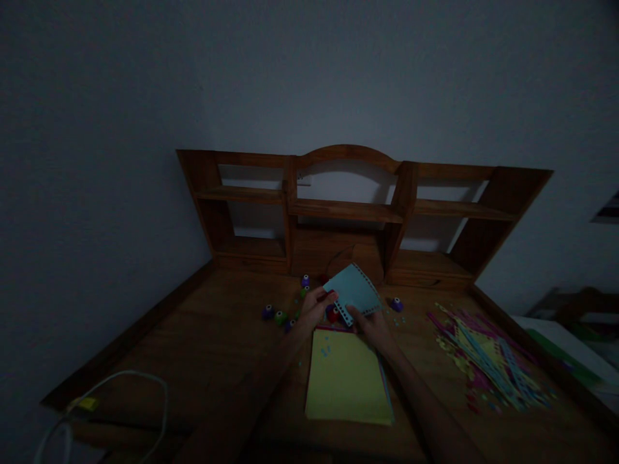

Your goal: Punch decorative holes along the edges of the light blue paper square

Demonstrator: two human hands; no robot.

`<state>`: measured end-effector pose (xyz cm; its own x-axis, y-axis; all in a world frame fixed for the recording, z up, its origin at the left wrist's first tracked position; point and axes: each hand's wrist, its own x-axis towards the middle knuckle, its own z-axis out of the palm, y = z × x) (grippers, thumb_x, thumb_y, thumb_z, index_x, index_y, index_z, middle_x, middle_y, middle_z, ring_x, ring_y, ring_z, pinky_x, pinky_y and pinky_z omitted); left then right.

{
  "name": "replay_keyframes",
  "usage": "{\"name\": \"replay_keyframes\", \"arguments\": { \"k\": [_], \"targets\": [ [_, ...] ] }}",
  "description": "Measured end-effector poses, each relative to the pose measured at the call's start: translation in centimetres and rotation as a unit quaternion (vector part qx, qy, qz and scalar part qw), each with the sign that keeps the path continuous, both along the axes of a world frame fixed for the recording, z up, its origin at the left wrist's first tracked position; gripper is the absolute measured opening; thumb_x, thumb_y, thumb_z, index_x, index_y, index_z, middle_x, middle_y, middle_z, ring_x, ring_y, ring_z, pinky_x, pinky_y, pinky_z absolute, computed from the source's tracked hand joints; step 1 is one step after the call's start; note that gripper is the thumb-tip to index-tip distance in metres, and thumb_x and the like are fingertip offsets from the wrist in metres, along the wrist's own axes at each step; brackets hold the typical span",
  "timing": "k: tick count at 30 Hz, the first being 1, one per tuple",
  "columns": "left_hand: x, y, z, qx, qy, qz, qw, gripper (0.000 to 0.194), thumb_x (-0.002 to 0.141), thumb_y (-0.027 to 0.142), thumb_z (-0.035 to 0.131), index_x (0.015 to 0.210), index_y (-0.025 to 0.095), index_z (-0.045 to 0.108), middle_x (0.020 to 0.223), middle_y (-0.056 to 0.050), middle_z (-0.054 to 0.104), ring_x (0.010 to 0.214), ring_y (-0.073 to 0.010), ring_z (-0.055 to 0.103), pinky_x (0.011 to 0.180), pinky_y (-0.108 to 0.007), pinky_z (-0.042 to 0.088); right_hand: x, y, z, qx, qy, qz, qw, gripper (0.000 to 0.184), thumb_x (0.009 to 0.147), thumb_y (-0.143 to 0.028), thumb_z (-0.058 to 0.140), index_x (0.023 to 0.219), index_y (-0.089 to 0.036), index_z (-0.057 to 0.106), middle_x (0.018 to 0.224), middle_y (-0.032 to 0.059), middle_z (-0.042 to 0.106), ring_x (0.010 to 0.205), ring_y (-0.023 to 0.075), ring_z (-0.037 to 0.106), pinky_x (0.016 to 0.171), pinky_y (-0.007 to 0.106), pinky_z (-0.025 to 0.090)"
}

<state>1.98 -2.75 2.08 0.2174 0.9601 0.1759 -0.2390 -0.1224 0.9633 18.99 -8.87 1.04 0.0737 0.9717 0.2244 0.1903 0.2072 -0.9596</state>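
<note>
Light-blue paper sheet (352, 289), one: rows of punched holes along its edges; held tilted above the table (193, 348), just beyond the yellow paper stack.
Left hand (317, 307): grip closed on the sheet's left side.
Right hand (371, 325): grip closed on its near edge, thumb on top.
Red craft punch (333, 314), one: between the hands, partly hidden by the sheet.
Purple craft punch (397, 304), one: right of the sheet, small blue paper bits near it.
Green craft punch (280, 317), one: left of the left hand, among purple ones.
Yellow paper stack (348, 380), one: before the person, between the forearms, blue bits on top.
Paper strips (483, 354), heap: pink, yellow and blue, at right.
Wooden shelf unit (345, 209), one: at the back.
White cable (165, 393), one: near left.
</note>
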Motion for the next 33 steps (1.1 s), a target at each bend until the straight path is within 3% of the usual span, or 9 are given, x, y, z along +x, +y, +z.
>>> {"name": "replay_keyframes", "arguments": {
  "k": [13,25,33],
  "targets": [
    [-0.3,0.1,-0.1,-0.001,0.007,-0.028,1.000,0.040,0.061,0.045,0.081,0.082,0.012,0.072,0.085,-0.009,0.072,0.077,-0.0210,0.064,0.069,-0.028,0.047,0.1,-0.2,0.2,-0.012,0.024,-0.012,1.000,0.036,0.077,-0.056,0.062,0.083,-0.021,0.058,0.071,0.0028,0.067,0.052,0.0166,0.056,0.047,0.028,0.047],
    [-0.2,-0.5,0.3,0.022,-0.016,-0.087,0.996,0.042,0.072,0.044,0.075,0.101,0.013,0.070,0.103,-0.010,0.070,0.088,-0.0198,0.063,0.079,-0.029,0.047,0.4,-0.3,0.8,0.005,-0.026,-0.055,0.998,0.041,0.080,-0.058,0.058,0.076,-0.018,0.059,0.063,0.0017,0.064,0.052,0.0168,0.056,0.051,0.027,0.046],
    [-0.2,-0.9,0.5,0.030,-0.018,-0.100,0.994,0.042,0.073,0.044,0.073,0.102,0.014,0.068,0.100,-0.009,0.069,0.090,-0.0199,0.062,0.080,-0.029,0.045,0.6,-0.3,0.9,-0.019,-0.035,-0.083,0.996,0.045,0.077,-0.061,0.058,0.075,-0.017,0.066,0.059,0.0038,0.064,0.056,0.0208,0.060,0.050,0.027,0.046]
  ]
}}
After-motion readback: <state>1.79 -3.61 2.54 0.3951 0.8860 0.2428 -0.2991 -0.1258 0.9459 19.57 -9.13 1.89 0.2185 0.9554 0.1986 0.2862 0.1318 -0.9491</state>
